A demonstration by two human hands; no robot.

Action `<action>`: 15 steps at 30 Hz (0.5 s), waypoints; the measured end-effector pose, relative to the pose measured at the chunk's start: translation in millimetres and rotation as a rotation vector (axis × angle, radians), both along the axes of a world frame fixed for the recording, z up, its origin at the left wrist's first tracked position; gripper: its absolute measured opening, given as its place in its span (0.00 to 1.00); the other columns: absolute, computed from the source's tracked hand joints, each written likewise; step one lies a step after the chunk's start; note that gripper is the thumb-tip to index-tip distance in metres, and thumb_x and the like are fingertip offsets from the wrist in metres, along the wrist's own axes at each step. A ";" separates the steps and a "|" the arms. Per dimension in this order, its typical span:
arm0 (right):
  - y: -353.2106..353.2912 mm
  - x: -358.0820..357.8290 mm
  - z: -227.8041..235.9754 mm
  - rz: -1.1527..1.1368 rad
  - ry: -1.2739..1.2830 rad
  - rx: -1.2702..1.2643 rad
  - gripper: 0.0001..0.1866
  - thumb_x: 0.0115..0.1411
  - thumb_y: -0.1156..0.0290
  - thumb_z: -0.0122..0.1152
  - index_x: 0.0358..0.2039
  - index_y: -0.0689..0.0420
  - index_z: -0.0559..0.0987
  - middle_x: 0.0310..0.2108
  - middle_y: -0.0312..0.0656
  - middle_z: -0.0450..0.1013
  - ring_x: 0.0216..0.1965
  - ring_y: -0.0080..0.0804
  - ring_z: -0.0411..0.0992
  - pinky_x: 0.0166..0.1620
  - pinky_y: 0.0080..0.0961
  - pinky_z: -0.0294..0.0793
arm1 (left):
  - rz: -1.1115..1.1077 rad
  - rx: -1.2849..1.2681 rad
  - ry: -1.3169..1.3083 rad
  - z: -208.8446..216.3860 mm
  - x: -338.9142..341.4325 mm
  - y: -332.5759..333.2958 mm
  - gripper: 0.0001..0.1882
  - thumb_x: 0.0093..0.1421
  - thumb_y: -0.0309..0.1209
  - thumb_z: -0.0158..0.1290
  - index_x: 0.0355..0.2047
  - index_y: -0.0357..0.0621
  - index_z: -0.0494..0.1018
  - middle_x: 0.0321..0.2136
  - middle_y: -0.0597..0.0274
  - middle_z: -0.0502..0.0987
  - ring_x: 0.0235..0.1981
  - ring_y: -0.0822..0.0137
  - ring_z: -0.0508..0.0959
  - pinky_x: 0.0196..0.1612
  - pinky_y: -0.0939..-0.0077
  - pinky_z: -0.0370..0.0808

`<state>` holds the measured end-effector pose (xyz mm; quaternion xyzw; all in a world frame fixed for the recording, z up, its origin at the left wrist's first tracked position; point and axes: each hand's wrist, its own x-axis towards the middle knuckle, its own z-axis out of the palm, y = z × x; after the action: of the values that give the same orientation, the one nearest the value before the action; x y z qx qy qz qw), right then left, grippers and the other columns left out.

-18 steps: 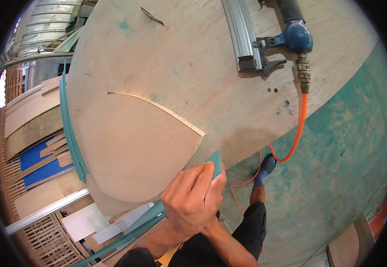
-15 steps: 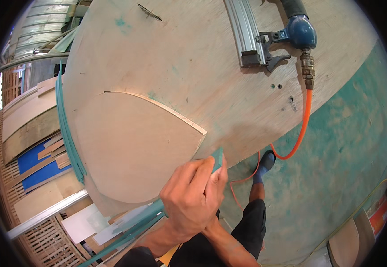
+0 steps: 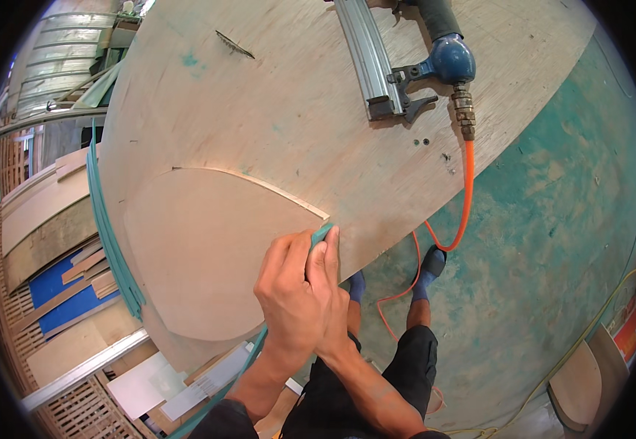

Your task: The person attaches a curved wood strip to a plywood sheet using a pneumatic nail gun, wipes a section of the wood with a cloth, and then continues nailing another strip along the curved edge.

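Both my hands meet at the near right corner of a flat tan panel [image 3: 208, 249] with curved sides. My left hand [image 3: 287, 293] is closed, and my right hand [image 3: 337, 311] sits closed against it, partly hidden behind it. Between their fingertips a teal strip [image 3: 323, 233] pokes out; how far it runs beneath the hands is hidden. Its end is close to the end of a thin pale wood edging [image 3: 288, 196] that follows the panel's far curved side. Whether strip and edging touch, I cannot tell.
On the large plywood tabletop [image 3: 274, 95] lies a nail gun [image 3: 452, 60] with an orange air hose [image 3: 468, 183] dropping over the edge to the green floor [image 3: 508, 314]. Teal strips [image 3: 106, 227] stand along the left edge. Wood offcuts [image 3: 87, 271] lie beyond them.
My hands have drawn in and shifted slightly left and up, bringing the teal strip's end to the panel's corner. The view has shifted, so the nail gun appears further left.
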<state>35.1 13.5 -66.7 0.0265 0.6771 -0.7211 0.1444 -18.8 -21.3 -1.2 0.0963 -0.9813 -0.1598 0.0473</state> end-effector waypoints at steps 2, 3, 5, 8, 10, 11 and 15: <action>6.4 -5.2 0.4 0.029 -0.126 -0.062 0.51 0.62 0.70 0.65 0.76 0.65 0.43 0.76 0.66 0.38 0.48 0.60 0.80 0.42 0.35 0.83 | 0.034 0.025 -0.058 3.5 -5.6 5.1 0.08 0.62 0.22 0.58 0.41 0.36 0.81 0.31 0.50 0.80 0.30 0.53 0.81 0.33 0.63 0.76; 10.9 -8.7 2.9 0.048 -0.171 -0.095 0.51 0.62 0.70 0.64 0.76 0.64 0.42 0.76 0.65 0.38 0.51 0.60 0.78 0.45 0.36 0.82 | 0.024 0.021 -0.044 1.4 -6.2 5.2 0.08 0.62 0.22 0.58 0.41 0.36 0.81 0.31 0.50 0.80 0.30 0.53 0.81 0.33 0.63 0.76; 17.8 -14.5 9.3 0.083 -0.200 -0.140 0.52 0.62 0.70 0.65 0.76 0.62 0.41 0.77 0.63 0.39 0.56 0.59 0.75 0.50 0.37 0.80 | 0.016 0.004 -0.011 -1.2 -6.3 4.7 0.07 0.62 0.22 0.58 0.40 0.36 0.80 0.30 0.50 0.80 0.29 0.53 0.81 0.32 0.64 0.76; 21.3 -15.2 6.3 0.068 -0.096 -0.120 0.54 0.61 0.69 0.66 0.77 0.61 0.39 0.77 0.61 0.40 0.64 0.58 0.68 0.58 0.39 0.76 | 0.042 -0.013 0.013 -0.2 -6.5 9.8 0.07 0.61 0.23 0.59 0.39 0.36 0.80 0.29 0.50 0.80 0.28 0.52 0.81 0.32 0.63 0.76; 22.8 -16.6 4.9 0.048 -0.117 -0.172 0.56 0.60 0.69 0.68 0.76 0.60 0.38 0.77 0.60 0.40 0.69 0.58 0.62 0.61 0.40 0.73 | 0.015 -0.037 0.021 -1.6 -5.7 8.3 0.07 0.61 0.23 0.59 0.40 0.36 0.80 0.29 0.51 0.79 0.29 0.51 0.80 0.31 0.61 0.76; 24.4 -17.7 5.5 0.043 -0.127 -0.184 0.56 0.60 0.69 0.69 0.76 0.60 0.38 0.76 0.60 0.42 0.69 0.58 0.62 0.61 0.40 0.73 | 0.002 -0.050 0.025 -2.2 -5.5 7.3 0.07 0.62 0.24 0.59 0.40 0.37 0.80 0.29 0.51 0.79 0.29 0.51 0.80 0.31 0.60 0.76; 32.9 -24.0 10.0 0.085 -0.166 -0.181 0.55 0.59 0.69 0.68 0.76 0.57 0.39 0.65 0.63 0.61 0.56 0.60 0.73 0.53 0.40 0.77 | 0.014 -0.072 0.036 -3.8 -5.0 5.3 0.08 0.60 0.24 0.59 0.40 0.37 0.80 0.28 0.52 0.79 0.28 0.50 0.80 0.30 0.60 0.76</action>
<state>11.1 46.4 -56.7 0.0444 0.5953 -0.7680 0.2321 -23.8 -16.0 -5.1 0.0987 -0.9847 -0.1257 0.0695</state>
